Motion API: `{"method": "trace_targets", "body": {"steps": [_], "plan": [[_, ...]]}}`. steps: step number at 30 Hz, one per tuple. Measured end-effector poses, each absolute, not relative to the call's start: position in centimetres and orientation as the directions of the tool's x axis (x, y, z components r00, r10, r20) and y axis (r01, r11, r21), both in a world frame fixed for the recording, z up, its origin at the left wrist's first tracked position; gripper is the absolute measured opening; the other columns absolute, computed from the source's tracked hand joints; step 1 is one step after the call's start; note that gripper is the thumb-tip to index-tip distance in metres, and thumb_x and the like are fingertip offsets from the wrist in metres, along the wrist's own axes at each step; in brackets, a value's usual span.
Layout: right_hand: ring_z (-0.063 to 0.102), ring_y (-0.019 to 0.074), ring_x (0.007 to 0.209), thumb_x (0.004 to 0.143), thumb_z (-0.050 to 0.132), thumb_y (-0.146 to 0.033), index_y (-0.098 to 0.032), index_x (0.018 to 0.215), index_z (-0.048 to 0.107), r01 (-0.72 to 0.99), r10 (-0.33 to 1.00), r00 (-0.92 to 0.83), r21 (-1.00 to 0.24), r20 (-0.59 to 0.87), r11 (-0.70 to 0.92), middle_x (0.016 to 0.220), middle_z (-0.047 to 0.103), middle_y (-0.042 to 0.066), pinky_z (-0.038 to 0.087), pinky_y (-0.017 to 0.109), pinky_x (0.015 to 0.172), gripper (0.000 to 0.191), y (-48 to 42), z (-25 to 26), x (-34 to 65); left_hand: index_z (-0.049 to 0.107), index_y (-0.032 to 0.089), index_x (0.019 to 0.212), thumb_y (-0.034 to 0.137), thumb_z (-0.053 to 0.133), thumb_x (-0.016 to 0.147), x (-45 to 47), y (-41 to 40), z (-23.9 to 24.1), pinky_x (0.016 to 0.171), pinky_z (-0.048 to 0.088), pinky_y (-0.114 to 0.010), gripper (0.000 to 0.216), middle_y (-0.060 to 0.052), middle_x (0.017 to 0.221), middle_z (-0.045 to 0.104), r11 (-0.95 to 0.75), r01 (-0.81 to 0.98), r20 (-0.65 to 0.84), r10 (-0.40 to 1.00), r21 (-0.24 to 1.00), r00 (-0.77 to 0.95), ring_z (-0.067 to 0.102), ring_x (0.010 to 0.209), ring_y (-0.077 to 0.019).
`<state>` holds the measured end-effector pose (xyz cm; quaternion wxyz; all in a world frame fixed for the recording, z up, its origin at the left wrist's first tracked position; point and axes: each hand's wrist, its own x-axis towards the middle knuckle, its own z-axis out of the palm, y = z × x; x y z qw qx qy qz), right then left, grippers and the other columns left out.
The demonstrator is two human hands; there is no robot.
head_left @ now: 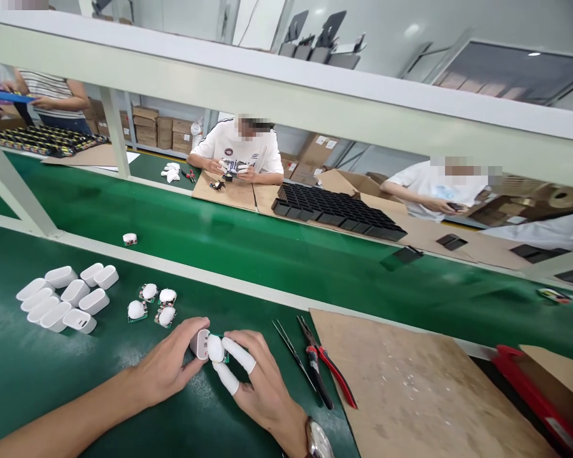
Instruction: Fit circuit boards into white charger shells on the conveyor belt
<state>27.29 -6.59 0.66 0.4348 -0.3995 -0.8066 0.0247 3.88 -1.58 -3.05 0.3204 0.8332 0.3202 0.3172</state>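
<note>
Both hands meet low over the green counter (38,381): the left hand (167,369) pinches a little white shell (199,343), the right hand (262,388) a round white plug part (215,348), each grip closed on its piece. They lie in one line, left to right, touching, the shell's mouth seeming to face the plug part, likely so they fit. More shells (67,298) sit left; tweezers (293,353) and red pliers (327,369) lie right.

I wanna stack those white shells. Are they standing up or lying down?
Lying down: the white shells rest on their sides on the green mat, open ends facing sideways.
</note>
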Motion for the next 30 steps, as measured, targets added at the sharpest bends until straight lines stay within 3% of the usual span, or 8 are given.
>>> {"method": "trace_targets", "body": {"steps": [7,14,17,23,30], "plan": [[0.063,0.0313,0.112,0.096,0.061,-0.005,-0.020,0.149,0.049,0.686,0.667,-0.390,-0.283,0.634,0.670,0.127,0.067,0.017,0.061,0.051,0.090,0.057,-6.7,0.0,27.4,0.029,0.030,0.160,0.026,0.059,0.105,3.7,-1.7,-3.4,0.110,0.058,-0.049,0.063,-0.013,0.148,0.059,-0.617,0.338,0.347,0.725,0.710,0.595,0.063,0.133,-0.0291],[0.061,0.0328,0.114,0.093,0.056,-0.002,-0.017,0.148,0.048,0.692,0.675,-0.430,-0.261,0.599,0.673,0.132,0.064,0.019,0.061,0.054,0.091,0.057,-6.8,-0.6,27.3,0.032,0.030,0.157,0.023,0.060,0.103,3.8,-1.4,-3.1,0.109,0.058,-0.047,0.061,-0.012,0.145,0.061,-0.637,0.314,0.358,0.700,0.704,0.617,0.064,0.132,-0.0282],[0.060,0.0330,0.115,0.095,0.057,-0.003,-0.017,0.146,0.049,0.686,0.693,-0.436,-0.286,0.574,0.669,0.133,0.063,0.019,0.061,0.055,0.093,0.053,-6.8,-0.4,27.3,0.032,0.031,0.157,0.024,0.060,0.103,3.7,-1.5,-2.9,0.110,0.057,-0.046,0.061,-0.011,0.149,0.059,-0.599,0.333,0.307,0.720,0.729,0.622,0.062,0.134,-0.0284],[0.063,0.0297,0.115,0.099,0.067,-0.014,-0.020,0.145,0.049,0.641,0.713,-0.392,-0.384,0.582,0.665,0.132,0.065,0.017,0.062,0.049,0.091,0.049,-6.7,-0.1,27.2,0.031,0.034,0.158,0.028,0.057,0.105,3.3,-1.7,-2.6,0.105,0.060,-0.044,0.059,-0.008,0.152,0.059,-0.425,0.406,0.060,0.747,0.809,0.662,0.065,0.131,-0.0291],[0.066,0.0287,0.110,0.100,0.069,-0.018,-0.023,0.133,0.058,0.614,0.728,-0.375,-0.434,0.574,0.659,0.125,0.068,0.013,0.061,0.048,0.088,0.036,-5.8,0.7,26.3,0.034,0.033,0.151,0.029,0.055,0.106,3.2,-1.5,-2.4,0.108,0.056,-0.047,0.050,-0.009,0.145,0.060,-0.391,0.358,0.047,0.728,0.848,0.684,0.067,0.126,-0.0279]]}}
